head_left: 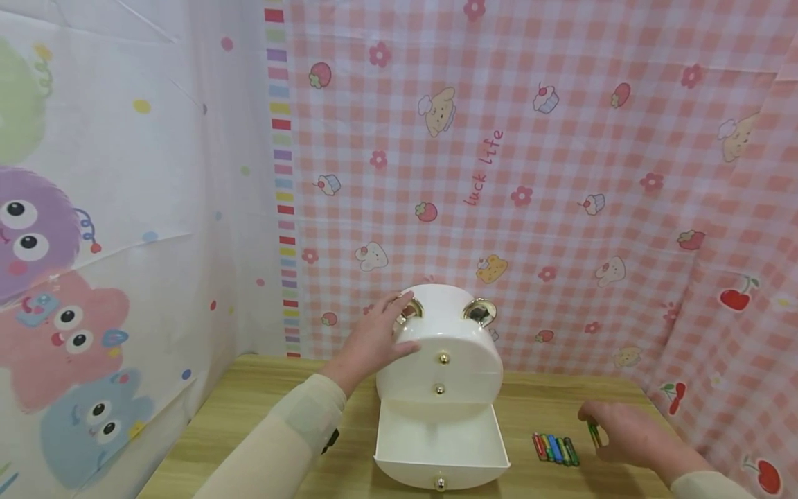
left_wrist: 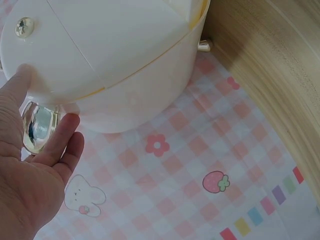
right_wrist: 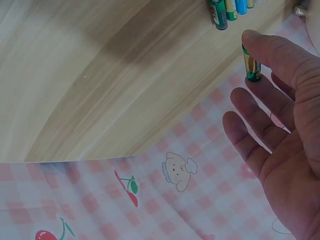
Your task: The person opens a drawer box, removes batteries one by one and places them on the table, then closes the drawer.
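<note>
A white storage box [head_left: 439, 312] with round gold ears stands on the table, its bottom drawer [head_left: 441, 433] pulled out and bare inside. My left hand [head_left: 377, 337] holds the box's top left corner around one ear [left_wrist: 40, 127]. Its thumb lies on the front face and its fingers reach behind the ear. Right of the drawer, my right hand [head_left: 636, 438] pinches a green and gold battery [right_wrist: 251, 64] between thumb and index finger, raised above the table in the right wrist view. Beside it, several batteries [head_left: 555, 450] lie in a row, red, yellow, blue and green.
The wood-grain table [head_left: 280, 416] ends at a pink checked cloth [head_left: 548, 229] behind and to the right. A white cloth with cartoon figures [head_left: 125, 208] hangs on the left. Small gold knobs [head_left: 444, 359] stick out from the box front.
</note>
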`<state>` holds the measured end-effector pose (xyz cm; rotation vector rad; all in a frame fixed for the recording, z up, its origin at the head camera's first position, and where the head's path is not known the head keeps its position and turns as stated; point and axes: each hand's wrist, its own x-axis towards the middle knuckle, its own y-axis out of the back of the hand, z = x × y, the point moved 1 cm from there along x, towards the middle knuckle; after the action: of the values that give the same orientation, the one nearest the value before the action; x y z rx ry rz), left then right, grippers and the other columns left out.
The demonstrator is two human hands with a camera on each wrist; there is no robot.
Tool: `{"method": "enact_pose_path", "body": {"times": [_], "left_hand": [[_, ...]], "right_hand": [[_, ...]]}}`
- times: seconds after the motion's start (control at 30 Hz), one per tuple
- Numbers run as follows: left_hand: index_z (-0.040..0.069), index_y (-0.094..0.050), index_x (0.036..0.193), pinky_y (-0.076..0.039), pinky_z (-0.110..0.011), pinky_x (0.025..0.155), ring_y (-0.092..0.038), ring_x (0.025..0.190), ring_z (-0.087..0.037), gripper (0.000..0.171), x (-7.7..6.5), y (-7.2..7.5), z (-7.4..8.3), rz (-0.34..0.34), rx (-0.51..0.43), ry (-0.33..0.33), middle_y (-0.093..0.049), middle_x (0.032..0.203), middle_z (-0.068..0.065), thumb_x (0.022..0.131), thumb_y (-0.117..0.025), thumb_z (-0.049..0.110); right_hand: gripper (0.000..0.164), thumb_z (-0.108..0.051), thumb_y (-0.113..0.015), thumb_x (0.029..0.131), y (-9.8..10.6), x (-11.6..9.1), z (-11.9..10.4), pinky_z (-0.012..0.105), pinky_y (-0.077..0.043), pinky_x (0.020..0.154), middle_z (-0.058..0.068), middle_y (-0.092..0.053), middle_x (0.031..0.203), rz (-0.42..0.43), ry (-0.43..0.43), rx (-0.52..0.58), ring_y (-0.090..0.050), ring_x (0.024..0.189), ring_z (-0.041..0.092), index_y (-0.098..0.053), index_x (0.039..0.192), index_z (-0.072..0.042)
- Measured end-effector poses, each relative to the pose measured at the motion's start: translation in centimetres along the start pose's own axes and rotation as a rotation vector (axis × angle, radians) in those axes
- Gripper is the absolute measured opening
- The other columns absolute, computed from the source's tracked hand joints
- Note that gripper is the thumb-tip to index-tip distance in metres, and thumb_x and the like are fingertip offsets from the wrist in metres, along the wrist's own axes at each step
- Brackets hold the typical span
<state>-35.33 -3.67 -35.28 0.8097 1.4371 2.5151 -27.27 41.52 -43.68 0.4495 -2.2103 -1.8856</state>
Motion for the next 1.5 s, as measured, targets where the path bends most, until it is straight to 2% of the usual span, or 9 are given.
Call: {"method": "enact_pose_path", "body": {"times": [0.37, 0.7, 1.07, 1.17, 1.33, 1.5], "left_hand": [[0.024, -0.035, 0.168, -0.049, -0.059, 0.118, -0.056, 0.144, -0.04, 0.095, 0.0, 0.1, 0.1, -0.016, -0.004, 0.018, -0.036, 0.172, -0.011, 0.091, -0.086, 0.043], [0.022, -0.036, 0.168, -0.049, -0.059, 0.117, -0.057, 0.141, -0.04, 0.094, -0.1, 0.1, 0.0, -0.014, -0.004, 0.018, -0.036, 0.172, -0.012, 0.091, -0.086, 0.043], [0.023, -0.034, 0.169, -0.048, -0.059, 0.118, -0.055, 0.144, -0.04, 0.096, 0.1, -0.1, -0.3, -0.009, -0.011, -0.001, -0.035, 0.173, -0.013, 0.091, -0.086, 0.043], [0.023, -0.034, 0.169, -0.049, -0.059, 0.118, -0.056, 0.143, -0.041, 0.096, 0.1, -0.1, -0.3, -0.009, -0.014, -0.005, -0.036, 0.172, -0.013, 0.091, -0.086, 0.043], [0.022, -0.035, 0.168, -0.048, -0.06, 0.118, -0.056, 0.143, -0.041, 0.095, 0.0, 0.1, -0.2, -0.012, -0.018, -0.002, -0.036, 0.172, -0.014, 0.091, -0.086, 0.043], [0.022, -0.036, 0.168, -0.049, -0.059, 0.118, -0.056, 0.142, -0.041, 0.094, -0.1, 0.2, -0.1, -0.011, -0.014, -0.001, -0.036, 0.172, -0.014, 0.091, -0.086, 0.041]], "right_hand": [[0.046, -0.011, -0.095, 0.076, -1.1, 0.2, 0.5, 0.042, -0.063, 0.078, 0.006, -0.077, 0.106, -0.011, 0.065, 0.045, -0.074, 0.093, 0.028, -0.069, 0.113, -0.005], [0.049, -0.01, -0.096, 0.072, -2.4, 0.5, 0.2, 0.048, -0.062, 0.079, 0.005, -0.076, 0.101, 0.007, 0.054, 0.081, -0.073, 0.092, 0.03, -0.07, 0.113, -0.005], [0.052, -0.004, -0.095, 0.071, -3.8, 1.2, 1.1, 0.059, -0.061, 0.086, 0.009, -0.077, 0.104, -0.036, -0.059, 0.156, -0.073, 0.097, 0.034, -0.069, 0.115, -0.003], [0.053, -0.002, -0.096, 0.069, -4.2, 1.3, 1.3, 0.057, -0.061, 0.086, 0.009, -0.077, 0.104, -0.033, -0.07, 0.163, -0.073, 0.096, 0.033, -0.068, 0.115, -0.003], [0.054, 0.0, -0.095, 0.066, -4.6, 1.4, 1.5, 0.048, -0.062, 0.079, 0.008, -0.077, 0.101, -0.009, -0.076, 0.168, -0.072, 0.092, 0.027, -0.068, 0.114, -0.004], [0.055, 0.001, -0.091, 0.067, -4.9, 1.5, 1.6, 0.042, -0.06, 0.074, 0.01, -0.076, 0.102, -0.016, -0.05, 0.187, -0.069, 0.091, 0.023, -0.067, 0.116, -0.003]]}}
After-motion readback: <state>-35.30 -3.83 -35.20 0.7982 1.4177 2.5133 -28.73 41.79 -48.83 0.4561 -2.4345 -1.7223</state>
